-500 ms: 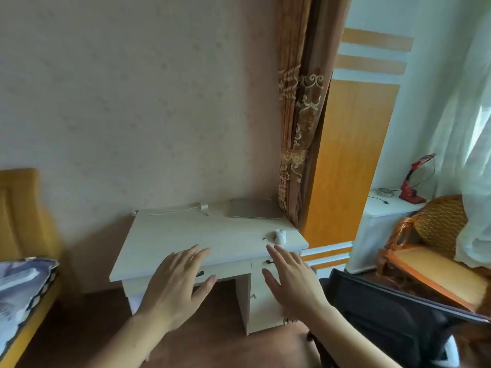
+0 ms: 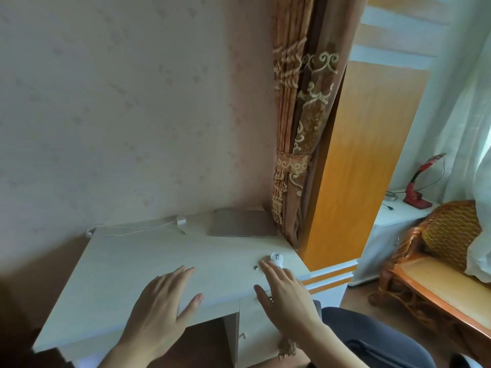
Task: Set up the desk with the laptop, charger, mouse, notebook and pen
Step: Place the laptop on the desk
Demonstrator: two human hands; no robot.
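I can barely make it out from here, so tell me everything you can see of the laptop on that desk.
The laptop is a thin, flat slab with a dull grey-brown, metallic-looking lid, and it is closed. It lies flat at the far right corner of the pale desk, near the wall, its right end beside the patterned curtain. No cable looks plugged into it; the white charger lies apart to its left. Neither hand touches it.
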